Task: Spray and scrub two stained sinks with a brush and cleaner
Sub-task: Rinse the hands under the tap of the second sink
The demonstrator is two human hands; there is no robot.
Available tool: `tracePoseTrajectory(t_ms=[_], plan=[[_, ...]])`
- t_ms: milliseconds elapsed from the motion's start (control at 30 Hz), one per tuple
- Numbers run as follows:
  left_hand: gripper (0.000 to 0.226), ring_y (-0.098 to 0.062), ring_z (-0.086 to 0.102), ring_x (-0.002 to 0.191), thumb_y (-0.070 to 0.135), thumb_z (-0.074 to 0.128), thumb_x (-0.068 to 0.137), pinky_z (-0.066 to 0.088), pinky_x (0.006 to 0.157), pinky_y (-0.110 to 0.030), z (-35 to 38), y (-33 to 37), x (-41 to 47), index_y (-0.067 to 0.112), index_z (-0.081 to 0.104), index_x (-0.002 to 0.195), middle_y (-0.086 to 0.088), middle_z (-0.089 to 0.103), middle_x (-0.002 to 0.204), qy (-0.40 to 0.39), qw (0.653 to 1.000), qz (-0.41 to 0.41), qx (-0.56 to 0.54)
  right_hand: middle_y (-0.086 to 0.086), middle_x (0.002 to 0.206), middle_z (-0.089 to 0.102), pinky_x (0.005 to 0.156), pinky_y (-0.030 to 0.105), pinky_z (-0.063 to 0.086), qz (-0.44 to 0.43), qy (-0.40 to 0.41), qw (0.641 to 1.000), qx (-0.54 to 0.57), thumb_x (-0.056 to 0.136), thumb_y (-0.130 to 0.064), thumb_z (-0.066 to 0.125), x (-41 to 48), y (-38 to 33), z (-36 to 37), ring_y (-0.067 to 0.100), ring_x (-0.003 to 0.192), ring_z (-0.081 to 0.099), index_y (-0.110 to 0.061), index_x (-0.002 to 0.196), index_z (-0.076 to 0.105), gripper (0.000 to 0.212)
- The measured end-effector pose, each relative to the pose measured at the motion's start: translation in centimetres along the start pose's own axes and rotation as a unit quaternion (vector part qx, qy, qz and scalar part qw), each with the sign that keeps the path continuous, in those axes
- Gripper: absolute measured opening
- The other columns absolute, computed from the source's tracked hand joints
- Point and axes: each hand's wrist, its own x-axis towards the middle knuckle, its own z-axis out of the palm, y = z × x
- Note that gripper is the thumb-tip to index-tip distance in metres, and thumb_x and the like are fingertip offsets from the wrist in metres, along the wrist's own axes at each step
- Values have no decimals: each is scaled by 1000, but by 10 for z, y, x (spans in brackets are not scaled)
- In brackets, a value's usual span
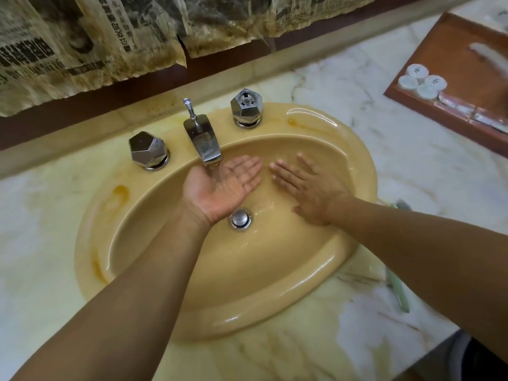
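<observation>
Rinsing under the chrome faucet spout (204,141), the left hand (222,185) lies palm up with fingers straight, holding nothing. The right hand (305,191) rests flat, fingers spread and empty, on the far wall of the mustard-yellow oval ceramic sink (90,243), which is sunk in the white marble counter (412,166). Its glazed bowl is wet, so likely slick, hard and fixed; orange stains (121,191) mark its left rim. What seems to be a pale green plastic-handled brush (398,294) lies at the counter's right edge, partly behind the right forearm: probably light and stiff, best taken by the handle.
</observation>
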Motion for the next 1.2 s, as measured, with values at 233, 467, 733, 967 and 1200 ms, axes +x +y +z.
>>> tracePoseTrajectory(t_ms=[233, 467, 733, 967, 1200], plan=[[77, -44, 39, 146, 50, 19, 107, 25, 124, -53, 4, 13, 0, -12, 40, 149, -34, 49, 147, -22, 999, 15, -39, 3, 162, -31, 117, 59, -26, -70, 53, 986, -140, 105, -48, 6, 26, 26, 5, 23, 150, -34, -18, 159, -16, 67], [70, -42, 41, 145, 43, 18, 109, 25, 124, -50, -12, 19, -17, -10, 38, 150, -33, 49, 148, 25, 998, -11, 60, 1, 161, -38, 119, 49, -27, -92, 14, 984, -153, 103, -61, 4, 24, 33, 9, 15, 149, -35, -15, 158, -24, 78], [61, -46, 49, 137, 36, 25, 108, 33, 120, -53, -1, 28, -24, -4, 37, 151, -37, 55, 139, 18, 998, 56, -22, -1, 164, -30, 122, 56, -15, -153, 66, 965, -202, 100, -53, -8, 48, 32, 22, 20, 151, -31, -15, 159, -20, 72], [62, -42, 51, 138, 37, 25, 108, 30, 123, -50, 4, 17, -33, -8, 44, 145, -33, 56, 140, 25, 998, 52, 0, 4, 161, 36, 127, 55, 10, -186, 224, 940, -176, 102, -40, 40, 83, 19, -45, 21, 157, 15, -11, 150, 43, 57], [58, -39, 55, 135, 34, 25, 109, 36, 119, -47, -6, 27, -37, -3, 46, 148, -29, 59, 140, 62, 996, 61, 33, -2, 167, -16, 119, 49, -25, -199, 157, 948, -193, 103, -52, 1, 72, 22, 7, 14, 151, -24, -14, 162, -4, 70]])
